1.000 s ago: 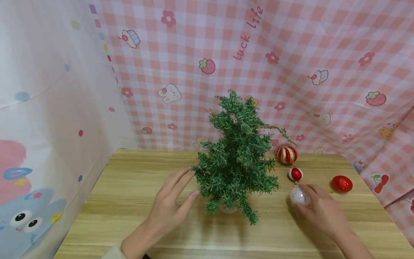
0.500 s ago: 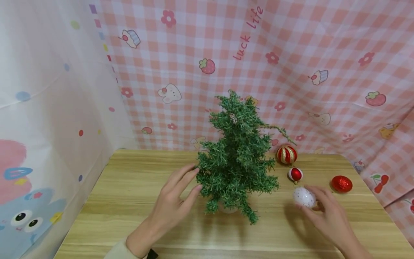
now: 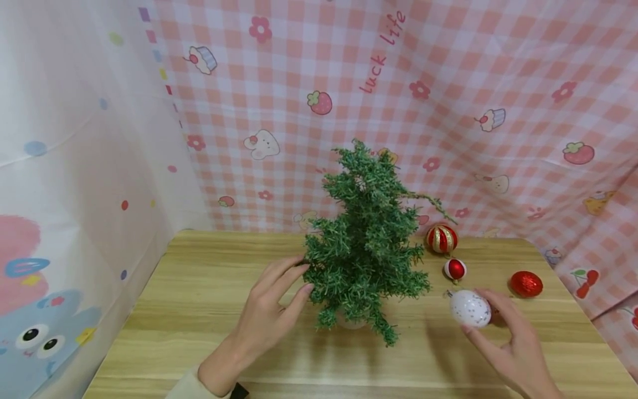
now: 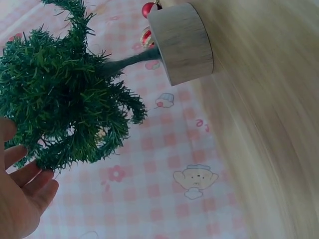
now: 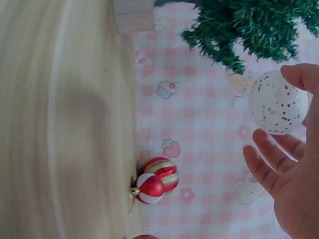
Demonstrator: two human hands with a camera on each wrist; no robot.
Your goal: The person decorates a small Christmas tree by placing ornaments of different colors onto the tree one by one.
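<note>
A small green artificial Christmas tree point(image 3: 366, 238) stands upright on the table on a round wooden base point(image 4: 183, 44). My left hand point(image 3: 266, 313) is at its lower left branches, fingers relaxed and slightly bent against the tips, gripping nothing. To the right of the tree, my right hand point(image 3: 518, 346) holds a white speckled Christmas ball point(image 3: 470, 308) between thumb and fingers. In the right wrist view the ball point(image 5: 278, 102) is off the tabletop, its far side partly behind the hand.
Behind my right hand lie a red-and-gold striped ball point(image 3: 442, 239), a small red-and-white ball point(image 3: 455, 269) and a shiny red ornament point(image 3: 526, 284). One thin branch point(image 3: 433, 200) sticks out right. A pink checked cloth point(image 3: 279, 77) hangs behind the wooden table point(image 3: 199, 277).
My right hand has lifted the white ball off the tabletop and drawn it slightly right and toward me. My left hand has shifted a little to the right, closer against the branches.
</note>
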